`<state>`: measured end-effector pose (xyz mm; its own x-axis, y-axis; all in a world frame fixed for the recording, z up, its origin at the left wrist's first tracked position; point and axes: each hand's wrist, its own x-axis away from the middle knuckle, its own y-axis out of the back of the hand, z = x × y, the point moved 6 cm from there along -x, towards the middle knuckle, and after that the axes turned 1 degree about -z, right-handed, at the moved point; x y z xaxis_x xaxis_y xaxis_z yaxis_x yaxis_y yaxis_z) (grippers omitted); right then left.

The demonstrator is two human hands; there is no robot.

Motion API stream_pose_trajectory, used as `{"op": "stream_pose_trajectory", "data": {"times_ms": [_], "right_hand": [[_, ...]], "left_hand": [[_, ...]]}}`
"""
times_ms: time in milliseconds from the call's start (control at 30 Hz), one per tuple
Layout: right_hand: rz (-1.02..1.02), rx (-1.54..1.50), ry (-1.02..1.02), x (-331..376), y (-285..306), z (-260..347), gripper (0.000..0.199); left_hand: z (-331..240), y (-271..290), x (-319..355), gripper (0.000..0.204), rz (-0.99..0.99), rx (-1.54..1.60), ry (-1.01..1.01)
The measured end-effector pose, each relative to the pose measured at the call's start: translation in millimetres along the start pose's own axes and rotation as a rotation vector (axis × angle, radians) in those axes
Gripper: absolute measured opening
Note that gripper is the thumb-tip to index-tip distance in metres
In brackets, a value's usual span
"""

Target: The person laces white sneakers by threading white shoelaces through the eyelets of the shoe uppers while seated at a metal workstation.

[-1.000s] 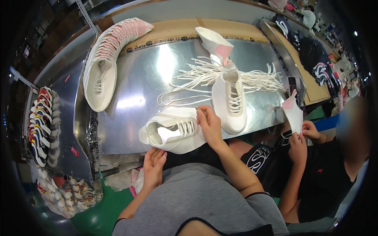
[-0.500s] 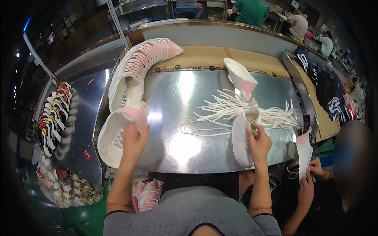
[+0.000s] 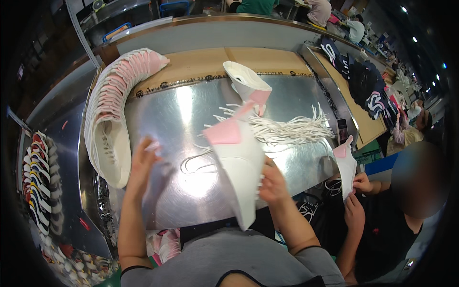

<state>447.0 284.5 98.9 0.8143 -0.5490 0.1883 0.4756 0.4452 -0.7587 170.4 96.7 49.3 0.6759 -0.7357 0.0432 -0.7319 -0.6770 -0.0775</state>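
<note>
My right hand [image 3: 272, 184] grips a white shoe upper [image 3: 234, 160] with a pink heel panel by its laced edge, holding it tilted above the metal table. My left hand [image 3: 142, 162] is slightly blurred, its fingers loosely apart with nothing in them, beside a long curved stack of nested shoe uppers [image 3: 109, 98], white with pink heels. Behind the held upper lies a bundle of white shoelaces [image 3: 291, 126], partly hidden by it. Another white and pink shoe upper [image 3: 246, 83] rests at the far side of the laces.
At right, a co-worker's hands [image 3: 356, 205] hold another white and pink upper [image 3: 345, 167]. Colourful shoe parts [image 3: 38, 177] line the left side table, near a small red tool [image 3: 84, 224]. Dark uppers [image 3: 366, 86] lie on cardboard at the right. A low partition [image 3: 191, 36] borders the back.
My left hand has let go of the upper it held, which now sits at the near end of the stack. My right hand has lifted its upper off the table toward me. The view has turned.
</note>
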Motion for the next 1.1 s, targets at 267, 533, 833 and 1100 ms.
{"op": "stream_pose_trajectory", "data": {"times_ms": [267, 533, 833, 1100], "right_hand": [[0.248, 0.747, -0.109, -51.7, -48.7, -54.4, 0.018], [-0.411, 1.598, 0.726, -158.1, 58.1, 127.8, 0.03], [-0.32, 2.028, 0.547, -181.3, 48.4, 109.3, 0.032], [-0.083, 1.179, 0.608, -132.6, -12.8, 102.0, 0.021]], "left_hand": [[-70.9, -13.7, 37.4, 0.051, -0.055, -0.208, 0.018], [-86.4, 128.8, -10.9, 0.062, -0.599, -1.633, -0.278], [-77.1, 145.8, -43.7, 0.073, -0.539, -1.61, -0.384], [-111.6, -5.8, 32.4, 0.068, -0.177, -1.005, -0.605]]}}
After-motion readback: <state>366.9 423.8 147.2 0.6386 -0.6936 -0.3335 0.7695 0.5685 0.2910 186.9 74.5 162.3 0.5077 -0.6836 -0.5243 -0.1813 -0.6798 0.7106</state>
